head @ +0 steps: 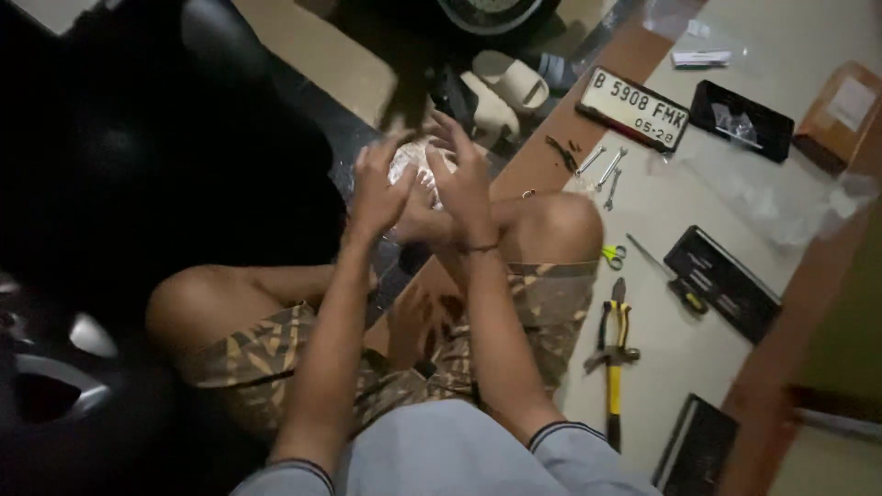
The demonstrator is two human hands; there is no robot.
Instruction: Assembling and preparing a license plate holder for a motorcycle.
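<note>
Seated on the floor (680, 358), the person cups a crinkly clear plastic bag (411, 163) between both hands.

The left hand (379, 188) and right hand (462, 179) press flat against the bag's sides, fingers spread, holding it up above the knees where it can be worked. Right of the bag lie small wrenches (602, 167), a number plate (634, 107), pliers (614, 326) and a hammer (613, 386), all set well apart, leaving bare floor between them.

You've got 3 small wrenches (602, 168), 1 licence plate (634, 107), 1 yellow-handled hammer (614, 377), 1 pliers (616, 317), 1 screwdriver (671, 274), 1 scissors (614, 255), 1 cardboard box (838, 115).
</note>
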